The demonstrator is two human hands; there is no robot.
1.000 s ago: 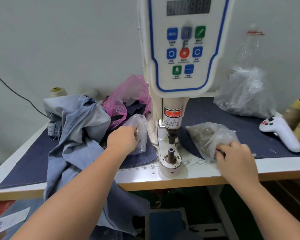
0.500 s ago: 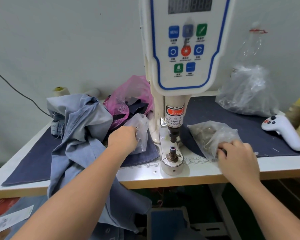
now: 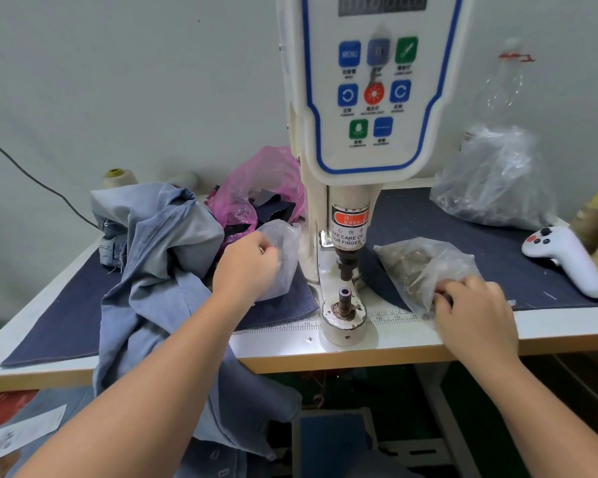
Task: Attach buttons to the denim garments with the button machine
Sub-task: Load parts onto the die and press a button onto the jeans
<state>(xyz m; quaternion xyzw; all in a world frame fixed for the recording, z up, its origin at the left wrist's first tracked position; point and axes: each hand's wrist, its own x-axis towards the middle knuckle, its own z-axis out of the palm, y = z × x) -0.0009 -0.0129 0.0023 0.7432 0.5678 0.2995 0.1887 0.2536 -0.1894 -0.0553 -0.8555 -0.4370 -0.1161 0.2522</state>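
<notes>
Left of the button machine [image 3: 356, 160], the denim garment [image 3: 159, 257] lies in a heap on the table [image 3: 549, 331] and hangs over its front edge toward the floor. It is soft and floppy, with some weight, so I think it will drag and fold when I pull it. I would take it near the placket or a hem, where the cloth is doubled and stiffer, and hold it flat with both hands.

Closer to the machine, still on its left, my left hand [image 3: 246, 270] has curled fingers at the mouth of a small clear bag [image 3: 280, 257]; they seem to pinch a small metal piece, but it is too small to be sure.

At the machine's foot, the lower die [image 3: 344, 300] stands bare, with no cloth on it.

Right of the machine, my right hand [image 3: 473, 315] presses with bent fingers on the bag of buttons [image 3: 418, 267], gripping the thin film. The buttons are small, hard and probably slippery, so I should pinch one by its rim.
</notes>
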